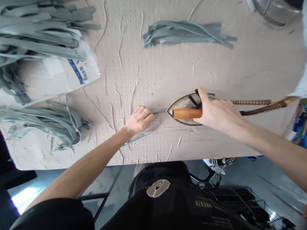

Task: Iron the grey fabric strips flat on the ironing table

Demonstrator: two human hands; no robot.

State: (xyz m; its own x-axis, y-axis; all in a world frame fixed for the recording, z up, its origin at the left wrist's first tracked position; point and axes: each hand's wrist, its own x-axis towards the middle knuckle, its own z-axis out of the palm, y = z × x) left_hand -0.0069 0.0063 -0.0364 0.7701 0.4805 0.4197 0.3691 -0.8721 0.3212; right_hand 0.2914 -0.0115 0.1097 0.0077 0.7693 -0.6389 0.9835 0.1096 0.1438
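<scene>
My right hand (213, 111) is wrapped round the wooden handle of an iron (183, 95), which lies flat on the pale, wrinkled table cover with its tip to the left. A thin grey fabric strip (159, 111) runs from under the iron's tip to my left hand (140, 118). The fingers of my left hand are closed on this strip, just left of the iron. The strip's free part loops below my left hand and back towards the table's front edge.
Grey strips lie in a bundle (187, 33) at the back, a pile (43, 124) at the left and a heap (35, 32) on a plastic bag (57, 78). Spring-wrapped hoses (261, 112) trail right from the iron. A metal container (273, 12) stands at the back right.
</scene>
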